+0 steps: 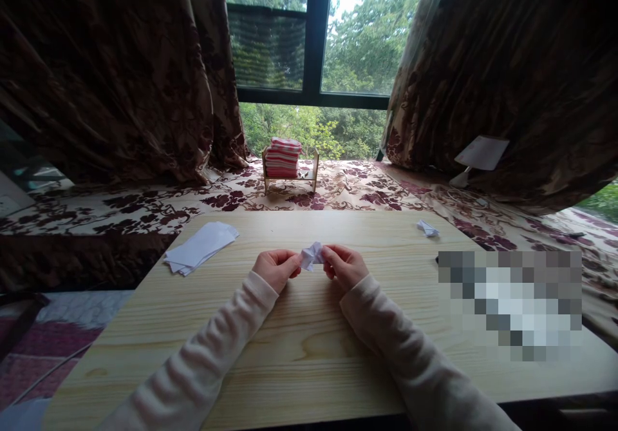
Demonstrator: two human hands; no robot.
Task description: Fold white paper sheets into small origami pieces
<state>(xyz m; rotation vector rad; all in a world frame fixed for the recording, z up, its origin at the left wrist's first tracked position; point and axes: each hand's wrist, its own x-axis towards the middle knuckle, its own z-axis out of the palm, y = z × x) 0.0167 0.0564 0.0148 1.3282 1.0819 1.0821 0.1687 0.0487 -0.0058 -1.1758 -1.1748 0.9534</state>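
Between my two hands, above the middle of the wooden table [309, 354], is a small piece of folded white paper [312, 256]. My left hand [277, 268] pinches its left side between thumb and fingers. On the opposite side, my right hand [345, 267] grips it the same way. The paper has several creased, pointed flaps; its exact shape is too small to make out. A stack of white paper sheets [203, 247] lies to the left of my hands. Toward the right far corner rests another folded white paper piece [427, 228].
Behind the table, a small wooden rack [290, 183] with folded red-and-white striped cloths [284, 158] stands on a floral-covered ledge [232, 196]. A white lamp [483, 153] is at the right by the curtain [512, 64]. A blurred-out object [521, 308] lies on the table's right side.
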